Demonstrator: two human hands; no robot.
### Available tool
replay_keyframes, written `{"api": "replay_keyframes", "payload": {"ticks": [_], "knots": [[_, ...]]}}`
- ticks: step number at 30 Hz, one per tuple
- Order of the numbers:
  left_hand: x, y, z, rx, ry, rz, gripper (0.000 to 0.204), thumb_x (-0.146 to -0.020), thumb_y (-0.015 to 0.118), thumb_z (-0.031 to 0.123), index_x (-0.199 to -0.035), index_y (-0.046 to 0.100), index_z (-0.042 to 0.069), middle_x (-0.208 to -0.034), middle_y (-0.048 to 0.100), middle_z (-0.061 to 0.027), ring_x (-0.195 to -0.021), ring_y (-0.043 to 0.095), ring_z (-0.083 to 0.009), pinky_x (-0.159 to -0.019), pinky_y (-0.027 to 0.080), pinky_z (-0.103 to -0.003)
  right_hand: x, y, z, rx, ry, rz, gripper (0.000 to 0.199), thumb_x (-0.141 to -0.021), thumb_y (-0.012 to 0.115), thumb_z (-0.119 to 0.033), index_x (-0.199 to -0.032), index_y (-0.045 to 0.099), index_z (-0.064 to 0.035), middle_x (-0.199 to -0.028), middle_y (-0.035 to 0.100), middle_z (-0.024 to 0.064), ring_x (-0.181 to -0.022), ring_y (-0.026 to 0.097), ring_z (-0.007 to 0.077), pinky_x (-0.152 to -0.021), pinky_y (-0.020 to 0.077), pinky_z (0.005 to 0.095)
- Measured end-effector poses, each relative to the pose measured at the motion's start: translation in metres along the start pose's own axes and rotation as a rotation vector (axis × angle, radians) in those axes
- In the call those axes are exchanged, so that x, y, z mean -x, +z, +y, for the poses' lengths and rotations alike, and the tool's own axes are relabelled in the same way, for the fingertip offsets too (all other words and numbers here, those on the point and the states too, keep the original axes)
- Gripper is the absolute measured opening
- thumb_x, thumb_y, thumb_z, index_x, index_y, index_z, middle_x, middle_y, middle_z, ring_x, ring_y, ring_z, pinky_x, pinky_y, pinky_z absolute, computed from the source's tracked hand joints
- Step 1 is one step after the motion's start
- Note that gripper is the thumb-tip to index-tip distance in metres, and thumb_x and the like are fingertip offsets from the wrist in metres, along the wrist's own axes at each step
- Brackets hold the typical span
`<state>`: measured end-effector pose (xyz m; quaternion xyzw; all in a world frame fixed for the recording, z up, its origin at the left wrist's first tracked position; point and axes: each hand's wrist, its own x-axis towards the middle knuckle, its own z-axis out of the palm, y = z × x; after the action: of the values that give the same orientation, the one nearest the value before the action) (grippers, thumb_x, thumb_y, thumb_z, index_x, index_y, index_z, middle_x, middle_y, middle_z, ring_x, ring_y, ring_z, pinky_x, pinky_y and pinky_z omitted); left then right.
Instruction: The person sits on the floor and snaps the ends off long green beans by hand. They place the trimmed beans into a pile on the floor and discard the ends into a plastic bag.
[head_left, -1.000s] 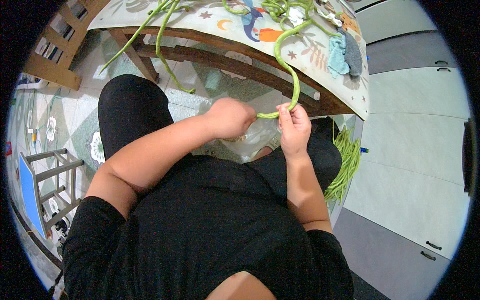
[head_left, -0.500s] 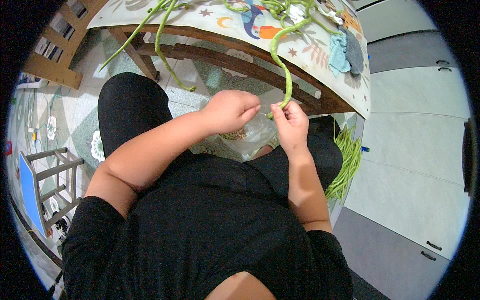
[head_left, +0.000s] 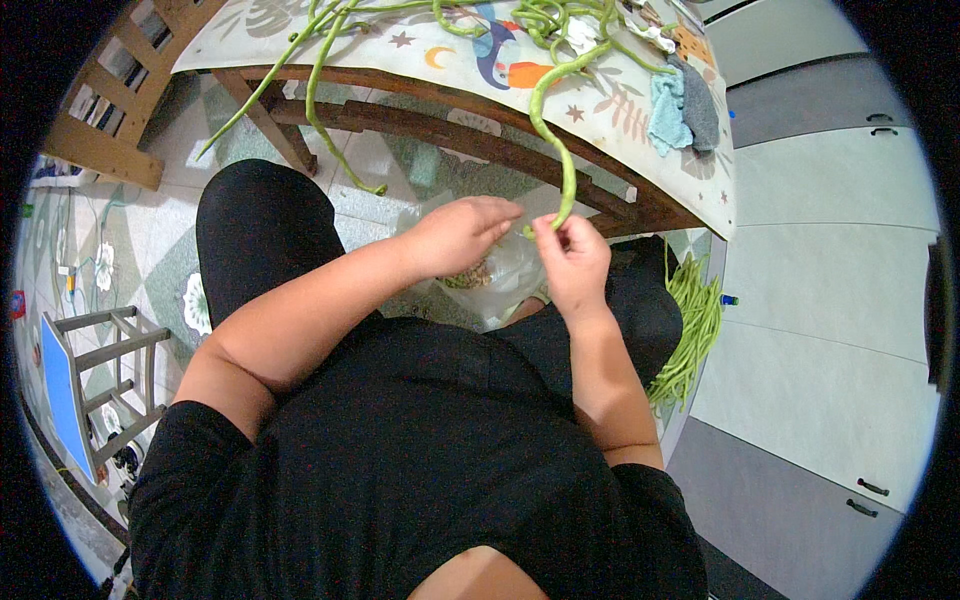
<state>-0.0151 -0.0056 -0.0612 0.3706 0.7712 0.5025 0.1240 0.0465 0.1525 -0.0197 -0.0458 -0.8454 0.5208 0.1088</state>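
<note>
The right hand (head_left: 575,265) pinches a green bean (head_left: 567,172); whether the left hand (head_left: 458,235), nine o'clock from it, grips, I cannot tell.

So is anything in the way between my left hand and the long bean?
Nothing visible: an open gap separates your left hand from the long bean pinched in your right hand; the plastic bag sits below.
</note>
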Motion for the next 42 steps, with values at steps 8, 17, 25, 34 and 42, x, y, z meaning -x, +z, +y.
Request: {"api": "replay_keyframes", "payload": {"ticks": [8, 17, 25, 34, 42], "knots": [[-0.010, -0.035, 0.021, 1.364, -0.164, 0.032, 0.039, -0.091, 0.031, 0.029, -0.119, 0.038, 0.002, -0.098, 0.053, -0.0112, -0.095, 0.050, -0.0209, -0.085, 0.038, -0.033, 0.012, 0.018, -0.008, 0.737, -0.446, -0.456, 0.017, -0.069, 0.065, -0.021, -0.076, 0.059, -0.0064, -0.069, 0.055, 0.0072, -0.062, 0.055, 0.0205, -0.054, 0.0440, 0.0302], [0.006, -0.019, 0.035, 0.340, 0.132, 0.162, 0.025, -0.083, 0.048, 0.010, -0.107, 0.054, 0.005, -0.078, 0.054, -0.0046, -0.076, 0.051, -0.0158, -0.071, 0.041, -0.027, 0.000, -0.003, -0.019, -0.588, -0.052, -0.168, 0.041, -0.081, 0.047, -0.006, -0.119, 0.035, -0.0004, -0.103, 0.048, 0.0091, -0.092, 0.049, 0.0166, -0.082, 0.0397, 0.0295], [0.007, -0.006, 0.035, -0.323, 0.547, 0.342, 0.039, -0.064, 0.062, 0.005, -0.101, 0.059, 0.014, -0.070, 0.054, -0.0011, -0.060, 0.050, -0.0206, -0.052, 0.040, -0.032, 0.003, -0.007, -0.013, -0.653, -0.064, -0.177, 0.026, -0.088, 0.039, -0.012, -0.110, 0.040, -0.0002, -0.095, 0.052, 0.0113, -0.086, 0.050, 0.0158, -0.078, 0.0400, 0.0294], [0.010, -0.001, 0.036, -0.225, 0.506, 0.255, 0.037, -0.067, 0.062, 0.005, -0.102, 0.057, 0.011, -0.077, 0.057, -0.0048, -0.066, 0.053, -0.0230, -0.056, 0.042, -0.032, 0.006, -0.008, -0.009, -0.645, -0.099, -0.233, 0.027, -0.088, 0.040, -0.010, -0.113, 0.036, -0.0004, -0.093, 0.052, 0.0087, -0.084, 0.049, 0.0122, -0.078, 0.0401, 0.0261], [0.012, -0.002, 0.042, 0.216, 0.163, 0.142, 0.028, -0.078, 0.054, 0.004, -0.106, 0.055, 0.004, -0.088, 0.060, -0.0103, -0.081, 0.057, -0.0206, -0.070, 0.045, -0.029, 0.012, -0.005, -0.019, -0.650, -0.050, -0.231, 0.034, -0.085, 0.046, -0.009, -0.117, 0.037, -0.0009, -0.105, 0.052, 0.0093, -0.094, 0.050, 0.0153, -0.082, 0.0416, 0.0273]]}}
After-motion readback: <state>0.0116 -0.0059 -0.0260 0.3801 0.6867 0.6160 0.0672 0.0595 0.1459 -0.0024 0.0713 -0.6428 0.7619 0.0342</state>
